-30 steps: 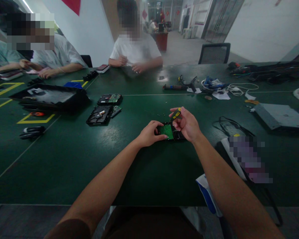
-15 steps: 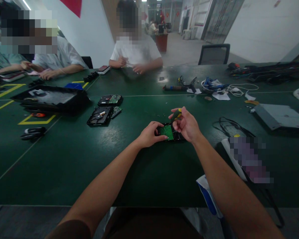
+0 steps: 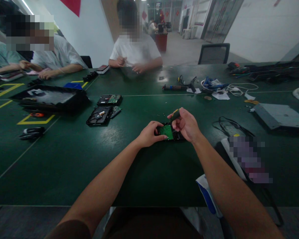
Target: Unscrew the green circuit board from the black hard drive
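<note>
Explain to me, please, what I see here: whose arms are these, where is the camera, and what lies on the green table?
There is no machine here. The camera sits on a person's head and looks forward and down, so the two bare arms coming from below are that person's own. The left hand grips a small hard drive that lies with its green circuit board up on the green table. The right hand holds a screwdriver above the drive; its tip is hidden. Further left lie two more opened drives and a black tray. To the right are black cables and a grey flat box. Other people sit at the far side.
</note>
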Motion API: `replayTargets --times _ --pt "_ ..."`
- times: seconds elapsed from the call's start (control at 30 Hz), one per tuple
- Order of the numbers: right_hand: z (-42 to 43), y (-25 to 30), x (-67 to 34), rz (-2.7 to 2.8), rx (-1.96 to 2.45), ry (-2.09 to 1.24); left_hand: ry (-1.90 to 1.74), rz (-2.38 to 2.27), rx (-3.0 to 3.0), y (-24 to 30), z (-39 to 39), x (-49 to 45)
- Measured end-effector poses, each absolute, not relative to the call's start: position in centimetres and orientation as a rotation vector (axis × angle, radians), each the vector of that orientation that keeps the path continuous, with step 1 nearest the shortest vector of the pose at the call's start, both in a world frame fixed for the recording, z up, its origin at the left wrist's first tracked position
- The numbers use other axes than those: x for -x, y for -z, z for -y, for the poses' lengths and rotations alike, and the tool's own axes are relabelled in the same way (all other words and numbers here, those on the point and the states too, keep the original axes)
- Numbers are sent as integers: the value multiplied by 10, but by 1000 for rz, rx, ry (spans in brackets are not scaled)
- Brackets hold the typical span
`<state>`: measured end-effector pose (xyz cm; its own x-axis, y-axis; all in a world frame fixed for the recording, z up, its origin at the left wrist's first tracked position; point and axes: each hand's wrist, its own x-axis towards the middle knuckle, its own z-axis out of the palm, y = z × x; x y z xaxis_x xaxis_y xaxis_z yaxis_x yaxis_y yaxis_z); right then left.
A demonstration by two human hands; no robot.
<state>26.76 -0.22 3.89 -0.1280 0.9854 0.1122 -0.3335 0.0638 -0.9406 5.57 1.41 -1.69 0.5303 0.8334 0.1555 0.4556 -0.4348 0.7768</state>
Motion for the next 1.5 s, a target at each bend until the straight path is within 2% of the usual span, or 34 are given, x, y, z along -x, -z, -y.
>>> replayTargets --times 0.73,1.0,1.5 --pt "1 -37 -268 1088 836 -1418 -722 -1041 -2087 19 -15 -56" --pt "3 -39 -268 1150 852 -1315 -728 -1020 -2084 19 -15 -56" --pt "2 -40 -266 1102 853 -1412 -722 -1032 -2072 18 -14 -56"
